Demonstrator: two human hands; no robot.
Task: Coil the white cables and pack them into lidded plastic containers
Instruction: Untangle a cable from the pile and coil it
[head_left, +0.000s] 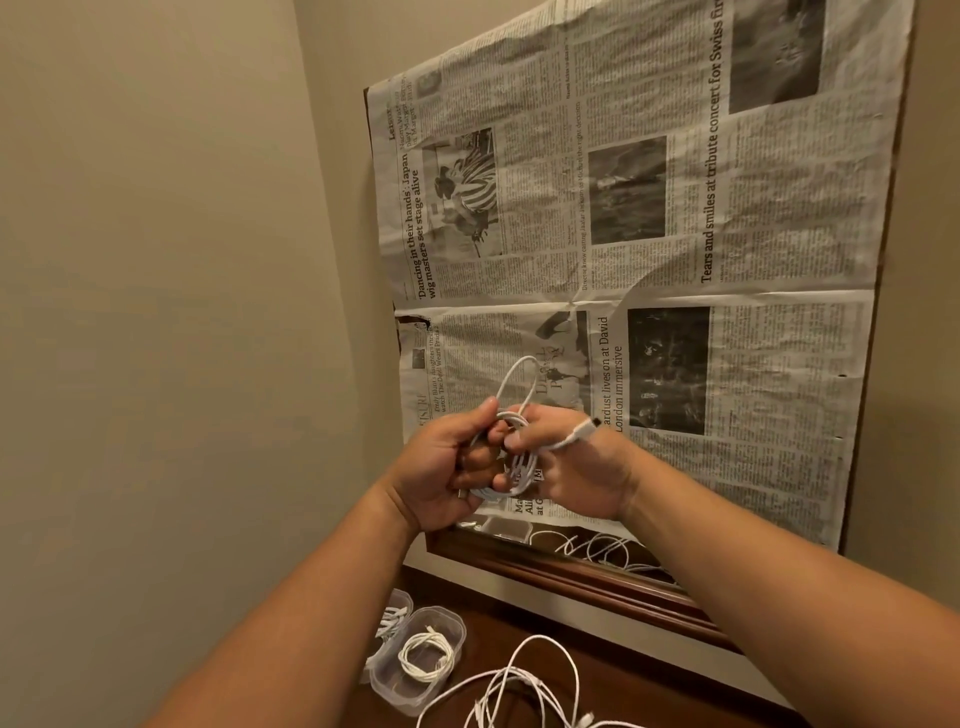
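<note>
Both hands are raised in front of the newspaper-covered mirror, working one white cable (511, 415) wound into a small coil. My left hand (441, 467) grips the coil from the left, thumb on top. My right hand (576, 467) pinches the coil's right side, and the cable's plug end (584, 430) sticks out over its knuckles. A loop of the cable rises above the fingers. Below, on the dark wooden surface, an open clear plastic container (415, 688) holds a coiled white cable (427, 656). A second container (393, 618) behind it also holds cable.
Loose white cables (524, 680) lie tangled on the wooden table (649, 691) at the bottom. A wood-framed mirror (587, 577) leans on the wall, covered with newspaper (649, 234). A beige wall (156, 312) closes the left side.
</note>
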